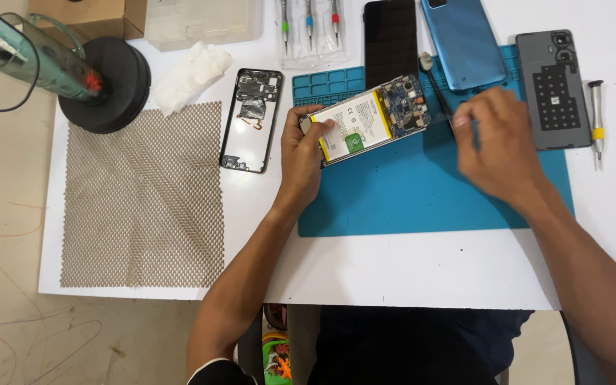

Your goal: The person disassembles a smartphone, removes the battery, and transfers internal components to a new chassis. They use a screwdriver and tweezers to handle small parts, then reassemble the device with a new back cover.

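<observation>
Both hands work over a blue mat (422,192) on a white board. Left hand (301,153) grips an opened phone (366,120) by its long edges, tilted above the mat's far left corner, battery and circuit board exposed. Right hand (497,142) pinches a thin black tool (436,89), its tip near the phone's top end. Light, stiff and fragile, the phone seems safest held by its frame. Farther off lie a grey back cover (554,89), a blue phone shell (463,41) and a screwdriver (596,117).
</observation>
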